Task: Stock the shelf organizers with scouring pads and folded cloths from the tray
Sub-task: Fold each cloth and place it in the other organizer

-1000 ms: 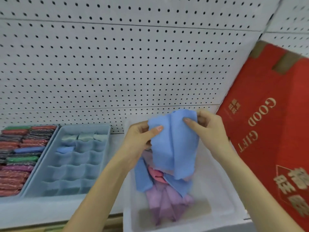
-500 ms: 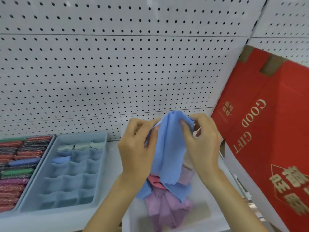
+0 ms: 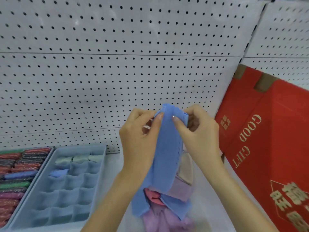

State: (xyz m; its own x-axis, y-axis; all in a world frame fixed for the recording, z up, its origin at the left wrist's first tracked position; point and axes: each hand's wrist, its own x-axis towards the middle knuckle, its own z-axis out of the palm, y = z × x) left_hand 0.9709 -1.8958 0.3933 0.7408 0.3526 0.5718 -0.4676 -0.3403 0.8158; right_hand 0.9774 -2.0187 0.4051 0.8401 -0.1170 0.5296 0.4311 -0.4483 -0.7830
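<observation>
A blue cloth [image 3: 167, 151] hangs folded lengthwise above the white tray [image 3: 209, 195]. My left hand [image 3: 140, 139] pinches its top left edge and my right hand [image 3: 199, 134] pinches its top right edge. Below it the tray holds loose blue, pink, purple and beige cloths [image 3: 167, 206]. To the left stands a pale blue divided organizer [image 3: 66, 186] with three pale folded cloths in its back row and one blue folded cloth [image 3: 58, 173] in the second row. Further left, a second organizer is packed with coloured scouring pads [image 3: 16, 178].
A white pegboard wall [image 3: 117, 72] backs the shelf. A large red gift box [image 3: 267, 148] leans at the right, close to the tray and my right forearm. The white shelf surface [image 3: 112, 166] shows between organizer and tray.
The blue cloth was spread wide between my hands; my hands have come together and the cloth is now folded into a narrow strip, held higher. The view has tilted up slightly.
</observation>
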